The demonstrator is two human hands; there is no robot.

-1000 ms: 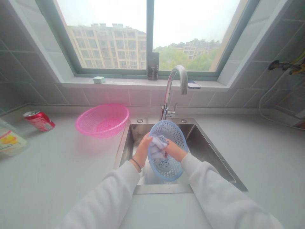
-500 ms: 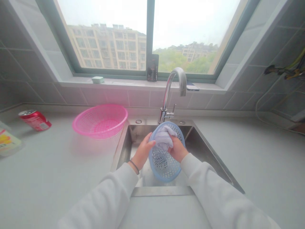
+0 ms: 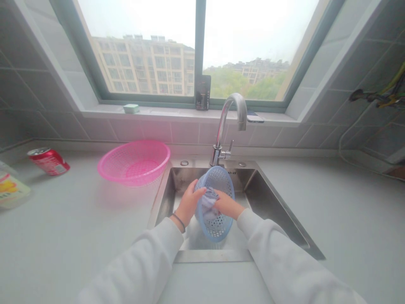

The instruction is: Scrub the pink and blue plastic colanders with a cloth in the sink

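Over the metal sink (image 3: 275, 207), a light blue plastic colander (image 3: 221, 179) is tipped on its side, its opening turned to the right. My left hand (image 3: 190, 202) grips its left rim, thumb on the inside edge. Inside the colander my right hand (image 3: 229, 205) presses a crumpled pale lilac cloth (image 3: 209, 204) against the wall; the fingertips are partly hidden in the folds. The chrome faucet (image 3: 236, 101) stands behind the colander, and no water is seen coming from its spout.
A pink plastic basket (image 3: 136, 164) stands on the counter (image 3: 79, 236) left of the sink. Farther left are a tilted red can (image 3: 49, 161) and a partly visible container with a yellow label (image 3: 12, 188). A green box (image 3: 131, 108), a black package (image 3: 203, 93) and a phone (image 3: 255, 118) are on the windowsill.
The colander has turned, its opening now facing more to the right. My right hand and the cloth have moved down and left, deeper into it. My left hand keeps its hold on the rim.
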